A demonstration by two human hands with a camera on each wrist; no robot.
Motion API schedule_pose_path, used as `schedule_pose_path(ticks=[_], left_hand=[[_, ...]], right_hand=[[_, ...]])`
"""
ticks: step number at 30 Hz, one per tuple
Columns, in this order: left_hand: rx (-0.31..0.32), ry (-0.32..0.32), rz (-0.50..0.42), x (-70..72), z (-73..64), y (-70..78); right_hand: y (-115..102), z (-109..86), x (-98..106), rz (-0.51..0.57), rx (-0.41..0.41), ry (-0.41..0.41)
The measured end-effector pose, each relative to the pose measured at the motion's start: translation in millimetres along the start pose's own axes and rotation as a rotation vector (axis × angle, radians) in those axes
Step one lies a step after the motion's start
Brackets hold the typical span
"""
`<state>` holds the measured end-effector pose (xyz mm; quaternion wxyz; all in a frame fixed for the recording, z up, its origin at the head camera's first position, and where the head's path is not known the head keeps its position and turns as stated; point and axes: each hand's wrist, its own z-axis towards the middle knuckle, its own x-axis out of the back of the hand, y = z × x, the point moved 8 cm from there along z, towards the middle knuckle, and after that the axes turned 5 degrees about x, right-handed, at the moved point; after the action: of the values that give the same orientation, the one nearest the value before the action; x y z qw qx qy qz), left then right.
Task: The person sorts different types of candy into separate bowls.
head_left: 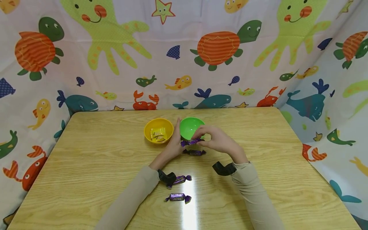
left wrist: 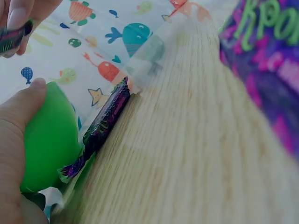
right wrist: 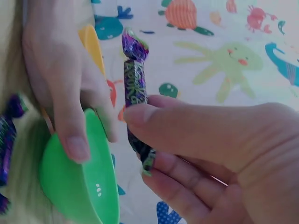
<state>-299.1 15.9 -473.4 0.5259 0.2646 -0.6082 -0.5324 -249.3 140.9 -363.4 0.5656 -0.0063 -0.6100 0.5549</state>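
My right hand (head_left: 217,139) pinches a purple wrapped candy (right wrist: 135,88) between thumb and fingers, just over the front rim of the green bowl (head_left: 188,126). The candy's twisted ends stick out on both sides of the fingers. At the left side of that bowl, my left hand (head_left: 173,142) holds it, the thumb (right wrist: 77,147) at the rim and the other fingers reaching along the far side. The bowl's visible inside shows only its green surface. Close in front of it, another purple candy (head_left: 194,152) lies on the table.
A yellow bowl (head_left: 147,135) with several yellow-wrapped candies (head_left: 158,133) stands left of my left hand. Nearer on the wooden table (head_left: 100,159) lie two more purple candies, one (head_left: 180,180) partly behind the left wrist camera, the other (head_left: 176,197) below it. A patterned curtain (head_left: 120,86) hangs behind.
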Motion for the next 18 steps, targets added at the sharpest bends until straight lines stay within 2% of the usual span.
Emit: schedule_pose_path(ticks=[5, 9, 14, 18], left_hand=[[0.056, 0.005, -0.052, 0.1, 0.4, -6.0], [0.069, 0.013, -0.069, 0.6, 0.0, -7.3], [0.08, 0.006, -0.075, 0.3, -2.4, -6.9], [0.084, -0.003, -0.071, -0.3, -5.1, -6.9]], right_hand=[[16, 10.4, 14, -0.045, -0.01, 0.096], [34, 19.8, 15, -0.101, -0.039, 0.147], [56, 31.7, 5, -0.241, -0.056, 0.153], [61, 38.8, -8, -0.368, -0.011, 0.142]])
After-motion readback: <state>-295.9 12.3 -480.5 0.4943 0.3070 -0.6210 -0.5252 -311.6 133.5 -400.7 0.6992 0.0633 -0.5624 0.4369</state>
